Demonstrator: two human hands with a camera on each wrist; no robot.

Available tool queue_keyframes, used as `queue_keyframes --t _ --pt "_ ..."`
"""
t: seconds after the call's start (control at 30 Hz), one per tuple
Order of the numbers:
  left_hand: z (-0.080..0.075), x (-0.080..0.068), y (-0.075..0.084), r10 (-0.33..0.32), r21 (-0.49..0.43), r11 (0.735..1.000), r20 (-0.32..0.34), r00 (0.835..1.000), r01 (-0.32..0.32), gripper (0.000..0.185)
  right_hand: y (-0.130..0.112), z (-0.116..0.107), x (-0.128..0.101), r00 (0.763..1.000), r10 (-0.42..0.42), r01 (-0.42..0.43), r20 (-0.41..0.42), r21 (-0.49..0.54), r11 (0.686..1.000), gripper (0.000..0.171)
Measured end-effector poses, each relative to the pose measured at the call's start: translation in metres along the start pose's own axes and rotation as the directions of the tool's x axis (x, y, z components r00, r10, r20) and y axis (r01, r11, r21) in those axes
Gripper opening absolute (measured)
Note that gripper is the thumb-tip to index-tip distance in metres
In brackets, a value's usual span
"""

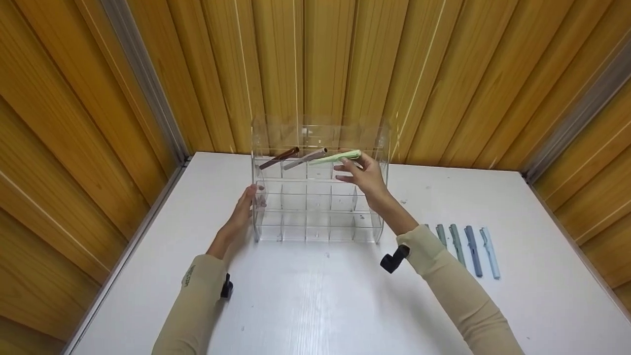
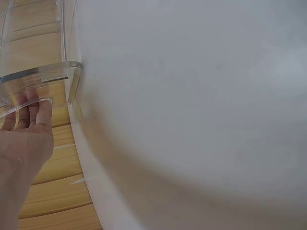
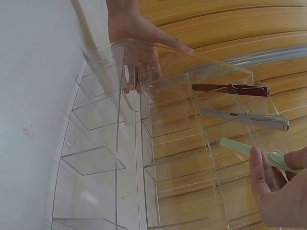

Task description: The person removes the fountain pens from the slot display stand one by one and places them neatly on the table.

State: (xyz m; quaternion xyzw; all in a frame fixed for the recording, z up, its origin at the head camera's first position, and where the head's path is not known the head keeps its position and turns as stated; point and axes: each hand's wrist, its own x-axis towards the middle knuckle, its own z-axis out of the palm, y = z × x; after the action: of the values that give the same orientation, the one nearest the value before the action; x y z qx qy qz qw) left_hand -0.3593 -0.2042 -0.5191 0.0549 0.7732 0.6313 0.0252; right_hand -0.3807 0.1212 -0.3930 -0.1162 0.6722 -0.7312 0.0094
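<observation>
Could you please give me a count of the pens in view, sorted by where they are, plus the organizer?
Pens resting in the clear organizer: 2 (maroon pen, grey pen)
Pens held by the right hand: 1 (green pen)
Pens lying on the table: 5 that I can see, the leftmost partly hidden by the sleeve (row of pens)
Organizers: 1
Total: 9

A tiered organizer (image 1: 318,197) is set on the table (image 1: 315,296) toward its back, before the panelled wall (image 1: 315,59). 3 pens (image 1: 305,158) are lodged side by side in its top row, and 5 pens (image 1: 466,249) are laid in a row on the table to its right.
</observation>
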Motion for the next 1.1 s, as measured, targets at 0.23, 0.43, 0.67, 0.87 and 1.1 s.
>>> queue_keyframes --t 0.23,0.43,0.67,0.87,1.1 --pt "0.000 0.002 0.002 -0.016 0.012 1.000 0.023 1.000 0.015 0.087 -0.003 -0.007 -0.007 0.996 -0.073 0.073 -0.050 0.000 0.997 0.037" --pt "-0.004 0.002 0.000 -0.013 -0.006 1.000 0.008 1.000 0.013 0.086 -0.008 -0.009 -0.012 0.990 -0.113 0.115 -0.090 0.019 0.993 0.035" --pt "-0.010 0.001 0.000 -0.010 0.016 1.000 0.008 1.000 0.010 0.085 -0.014 -0.009 -0.016 0.984 -0.140 0.155 -0.110 0.142 0.978 0.035" --pt "-0.010 -0.001 0.001 -0.030 0.023 0.999 0.012 0.999 0.029 0.087 -0.019 -0.015 -0.022 0.985 -0.147 0.163 -0.086 0.219 0.962 0.037" --pt "-0.012 0.000 0.003 -0.005 0.005 1.000 -0.007 1.000 0.005 0.080 -0.020 -0.025 -0.028 0.988 -0.152 0.151 -0.018 0.280 0.948 0.032"
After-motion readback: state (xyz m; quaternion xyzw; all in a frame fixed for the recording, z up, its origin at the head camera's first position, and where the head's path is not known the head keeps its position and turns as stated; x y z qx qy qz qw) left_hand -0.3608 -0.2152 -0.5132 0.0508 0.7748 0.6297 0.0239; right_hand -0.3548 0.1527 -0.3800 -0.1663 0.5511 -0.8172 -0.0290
